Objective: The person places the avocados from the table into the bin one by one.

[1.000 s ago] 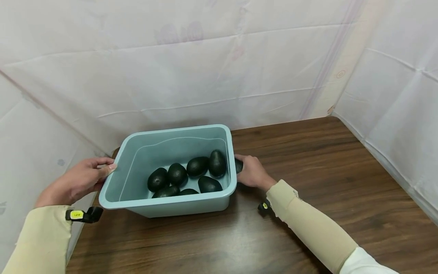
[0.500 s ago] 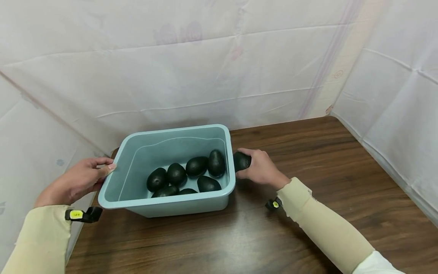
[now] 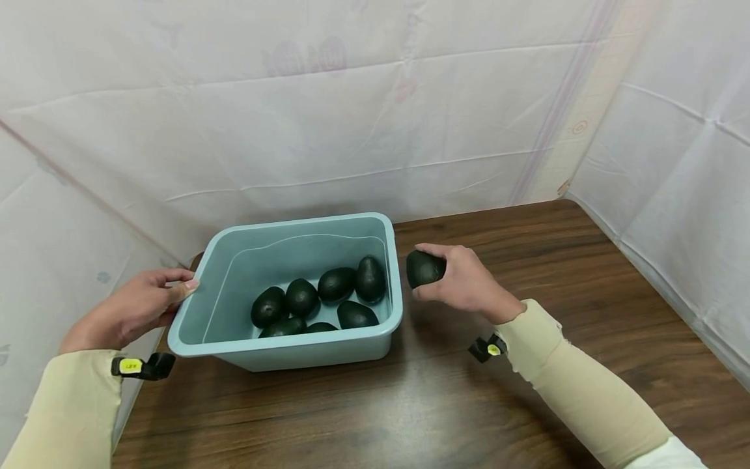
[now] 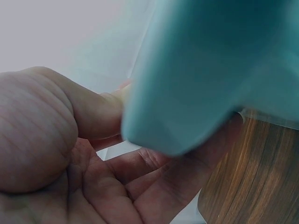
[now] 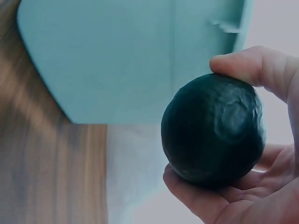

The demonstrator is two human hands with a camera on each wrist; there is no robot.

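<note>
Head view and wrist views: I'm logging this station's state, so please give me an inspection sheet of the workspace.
Surface: dark wooden table, bare to the right of the tub.
Job's things: blue plastic tub with seven dark avocados inside; one more avocado held outside, beside the right rim.
Clutter: nothing seen.
Hands: left hand grips the tub's left rim; right hand holds the avocado above the table.
Cables: nothing seen; a small black clip at each wrist.
Surroundings: white sheeting behind and at both sides.

I read no legible text; the yellow tag [image 3: 131, 367] on the left wrist clip is too blurred.
</note>
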